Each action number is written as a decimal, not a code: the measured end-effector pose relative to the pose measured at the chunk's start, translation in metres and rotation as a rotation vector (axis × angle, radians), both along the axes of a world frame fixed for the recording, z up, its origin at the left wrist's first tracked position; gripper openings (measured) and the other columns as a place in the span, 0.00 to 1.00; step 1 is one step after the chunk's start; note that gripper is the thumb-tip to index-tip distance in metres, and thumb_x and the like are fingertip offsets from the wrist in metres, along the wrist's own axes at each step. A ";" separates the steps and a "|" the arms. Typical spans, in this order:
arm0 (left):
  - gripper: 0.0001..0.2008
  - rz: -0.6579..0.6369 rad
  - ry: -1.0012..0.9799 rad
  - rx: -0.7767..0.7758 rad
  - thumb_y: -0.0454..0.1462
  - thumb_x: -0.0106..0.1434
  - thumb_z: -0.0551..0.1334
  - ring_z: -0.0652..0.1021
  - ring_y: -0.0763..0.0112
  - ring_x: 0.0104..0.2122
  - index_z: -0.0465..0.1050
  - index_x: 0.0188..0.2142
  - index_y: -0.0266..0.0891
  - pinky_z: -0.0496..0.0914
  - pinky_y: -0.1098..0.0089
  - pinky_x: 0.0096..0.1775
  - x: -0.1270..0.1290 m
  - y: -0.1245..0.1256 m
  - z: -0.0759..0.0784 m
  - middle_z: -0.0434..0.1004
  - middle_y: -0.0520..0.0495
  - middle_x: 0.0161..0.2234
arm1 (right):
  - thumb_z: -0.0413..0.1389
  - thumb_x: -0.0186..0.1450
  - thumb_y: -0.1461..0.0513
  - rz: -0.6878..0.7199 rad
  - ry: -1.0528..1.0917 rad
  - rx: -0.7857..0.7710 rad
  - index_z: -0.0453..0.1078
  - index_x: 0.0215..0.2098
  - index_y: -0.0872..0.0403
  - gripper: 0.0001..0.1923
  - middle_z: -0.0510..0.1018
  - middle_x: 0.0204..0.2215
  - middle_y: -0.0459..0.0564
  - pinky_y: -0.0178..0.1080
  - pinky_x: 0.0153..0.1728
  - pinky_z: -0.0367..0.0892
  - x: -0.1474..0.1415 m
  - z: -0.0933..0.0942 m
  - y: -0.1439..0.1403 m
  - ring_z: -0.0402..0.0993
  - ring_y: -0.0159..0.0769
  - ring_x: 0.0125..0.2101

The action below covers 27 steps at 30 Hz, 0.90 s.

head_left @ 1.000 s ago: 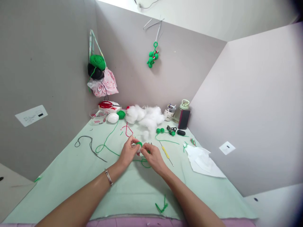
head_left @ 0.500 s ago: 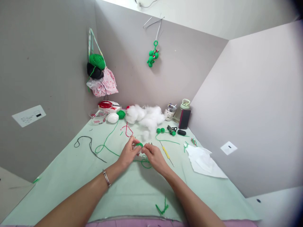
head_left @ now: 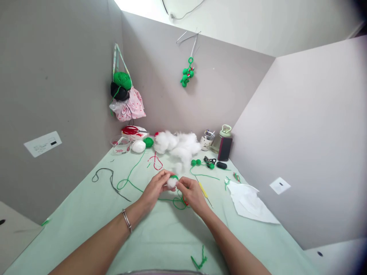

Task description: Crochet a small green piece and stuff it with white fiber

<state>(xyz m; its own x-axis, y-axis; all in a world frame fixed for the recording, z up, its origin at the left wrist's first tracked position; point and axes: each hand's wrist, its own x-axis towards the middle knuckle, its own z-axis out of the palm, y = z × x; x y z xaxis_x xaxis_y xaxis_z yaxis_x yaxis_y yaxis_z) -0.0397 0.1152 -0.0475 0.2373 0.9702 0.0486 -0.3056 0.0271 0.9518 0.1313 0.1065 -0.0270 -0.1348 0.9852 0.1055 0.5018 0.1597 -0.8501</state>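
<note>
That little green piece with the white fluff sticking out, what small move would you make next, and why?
Probably press the white stuffing deeper into the green crochet piece with the right hand, while the left hand holds the piece. A sizable tuft bulges outside the green rim, and both hands' fingertips already pinch around it.

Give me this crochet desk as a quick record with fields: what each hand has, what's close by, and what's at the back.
left hand: pinches the small green crochet piece with white stuffing showing
right hand: fingers at the same piece, from the other side
under hands: loose green yarn on the pale green cloth
beside right hand: yellow-handled crochet hook
back: stuffing pile, red scissors
wall: hanging green ornament
</note>
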 end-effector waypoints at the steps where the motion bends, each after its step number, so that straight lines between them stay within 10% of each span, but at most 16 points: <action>1: 0.16 -0.009 0.000 0.005 0.48 0.68 0.68 0.81 0.68 0.35 0.78 0.43 0.38 0.79 0.63 0.43 -0.001 0.001 0.000 0.80 0.48 0.38 | 0.53 0.65 0.52 0.001 0.007 -0.005 0.65 0.23 0.51 0.16 0.61 0.17 0.40 0.34 0.25 0.52 0.002 0.000 0.001 0.58 0.31 0.21; 11: 0.12 0.111 0.176 0.113 0.42 0.73 0.66 0.81 0.66 0.37 0.76 0.51 0.36 0.79 0.63 0.39 0.007 0.009 -0.022 0.80 0.45 0.45 | 0.55 0.66 0.54 0.048 0.037 0.016 0.67 0.24 0.51 0.15 0.62 0.19 0.40 0.35 0.28 0.52 -0.007 -0.002 -0.011 0.55 0.32 0.24; 23: 0.12 0.064 0.138 0.161 0.43 0.66 0.70 0.80 0.69 0.31 0.72 0.41 0.41 0.76 0.64 0.40 0.001 0.001 -0.007 0.77 0.54 0.32 | 0.55 0.66 0.52 0.026 0.052 -0.017 0.71 0.25 0.53 0.16 0.62 0.17 0.40 0.35 0.25 0.51 0.001 0.003 -0.003 0.55 0.30 0.21; 27: 0.12 0.086 0.196 0.154 0.42 0.71 0.67 0.81 0.66 0.37 0.76 0.48 0.37 0.79 0.61 0.41 0.002 0.009 -0.017 0.80 0.47 0.42 | 0.52 0.67 0.56 0.106 0.011 -0.005 0.70 0.28 0.52 0.13 0.63 0.21 0.40 0.35 0.27 0.53 -0.002 0.005 -0.011 0.57 0.32 0.25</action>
<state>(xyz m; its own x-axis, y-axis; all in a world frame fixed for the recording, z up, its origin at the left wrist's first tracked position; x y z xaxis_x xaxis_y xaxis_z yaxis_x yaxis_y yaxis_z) -0.0372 0.1241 -0.0644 0.1733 0.9720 0.1584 -0.1101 -0.1407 0.9839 0.1294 0.0951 -0.0218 -0.2369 0.9661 0.1025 0.4727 0.2068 -0.8566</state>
